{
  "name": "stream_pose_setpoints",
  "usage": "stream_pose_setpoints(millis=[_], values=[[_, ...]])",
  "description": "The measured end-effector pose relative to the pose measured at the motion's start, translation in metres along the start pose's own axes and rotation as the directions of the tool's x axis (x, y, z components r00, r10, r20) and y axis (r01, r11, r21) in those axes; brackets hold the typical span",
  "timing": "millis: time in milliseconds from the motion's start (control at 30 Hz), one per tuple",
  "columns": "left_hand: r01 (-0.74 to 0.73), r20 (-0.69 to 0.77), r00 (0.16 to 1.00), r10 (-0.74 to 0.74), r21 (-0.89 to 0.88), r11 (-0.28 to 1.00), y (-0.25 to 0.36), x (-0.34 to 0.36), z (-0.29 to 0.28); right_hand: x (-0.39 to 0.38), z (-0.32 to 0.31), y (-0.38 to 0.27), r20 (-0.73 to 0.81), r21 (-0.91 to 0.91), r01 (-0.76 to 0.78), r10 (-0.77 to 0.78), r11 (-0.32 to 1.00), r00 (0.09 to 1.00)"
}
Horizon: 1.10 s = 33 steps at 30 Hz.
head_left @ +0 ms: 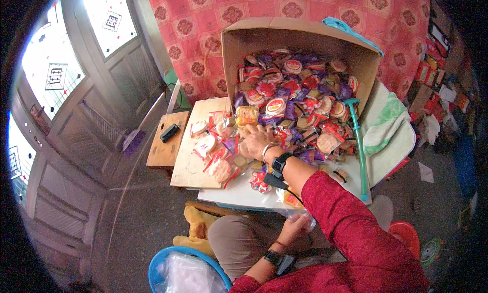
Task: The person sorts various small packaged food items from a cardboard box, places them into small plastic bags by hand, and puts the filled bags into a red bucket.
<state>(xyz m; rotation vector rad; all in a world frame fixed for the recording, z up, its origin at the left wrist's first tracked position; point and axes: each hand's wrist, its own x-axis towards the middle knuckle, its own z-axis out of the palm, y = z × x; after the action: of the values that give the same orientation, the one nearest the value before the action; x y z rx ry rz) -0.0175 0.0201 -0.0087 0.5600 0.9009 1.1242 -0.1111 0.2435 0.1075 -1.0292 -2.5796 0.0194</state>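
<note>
- My right hand (255, 139) is at frame centre, reaching forward from the red sleeve (356, 227) that enters lower right.
- It lies palm-down on the spilled snack packets (284, 110), fingers spread and loosely curled over them. I can't tell if a packet is actually pinched underneath.
- Bangle and black wrist device (280, 163) sit on that wrist, with a cable trailing toward the bottom of the frame.
- My left hand (297, 226) is low in the frame, just below the table edge, above my lap.
- Its fingers are closed on a clear plastic bag (300, 214). The bag hangs at the near edge of the white table (229, 194).
- Packets: a heap of small red, purple and orange wrappers pouring out of a cardboard box (300, 39) tipped on its side, upper centre.
- The heap runs down from the box mouth onto the white table and onto a wooden board (190, 173) just left of my right hand.
- A teal-handled stick (359, 140) lies along the right side of the pile.
- A green and white cloth (386, 122) is draped right of the box.
- A low wooden stool (165, 145) with a small black object on it stands left of the board.
- A blue tub (160, 267) lined with clear plastic is at bottom left, beside my knee.
- A red patterned cloth (203, 23) hangs behind the box.
</note>
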Motion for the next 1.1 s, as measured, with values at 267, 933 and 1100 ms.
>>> stream_pose_setpoints(millis=[267, 933, 1100], values=[[-0.038, -0.031, 0.999, 0.039, 0.040, 0.998, 0.006, -0.001, 0.007, 0.014, -0.007, 0.003, 0.064, 0.000, -0.104, 0.104, 0.995, 0.993], [-0.023, -0.058, 0.998, 0.025, 0.040, 0.999, 0.013, -0.001, 0.013, -0.085, -0.080, 0.065, -0.573, 0.445, 0.006, 0.280, 0.896, 0.770], [-0.036, -0.037, 0.999, 0.035, -0.042, 0.998, 0.000, 0.002, 0.007, -0.189, -0.090, 0.090, -0.320, 0.756, -0.156, 0.567, 0.635, 0.759]])
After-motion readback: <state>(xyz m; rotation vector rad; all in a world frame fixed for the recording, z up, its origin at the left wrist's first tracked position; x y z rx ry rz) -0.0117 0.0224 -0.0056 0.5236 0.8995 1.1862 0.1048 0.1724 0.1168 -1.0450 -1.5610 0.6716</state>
